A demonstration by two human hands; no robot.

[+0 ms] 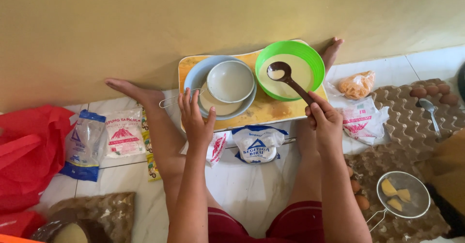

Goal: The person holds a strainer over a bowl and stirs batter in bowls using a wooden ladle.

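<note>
I sit on the floor with my legs spread toward a wall. My right hand (323,121) grips the handle of a dark wooden ladle (286,76), whose bowl holds pale batter over a green bowl (314,59) of the same batter. My left hand (194,117) rests open at the near edge of a yellow tray (264,111), beside the wire handle of a strainer. A small pale bowl (230,81) sits inside a wider blue-grey bowl (193,76) on that tray.
Flour bags (257,144) lie between my legs, more packets (105,135) and a red bag (24,151) to the left. On the right are egg cartons (411,122), a metal spoon (429,108), a bag of orange crumbs (357,84) and a mesh sieve (403,194) with yellow pieces.
</note>
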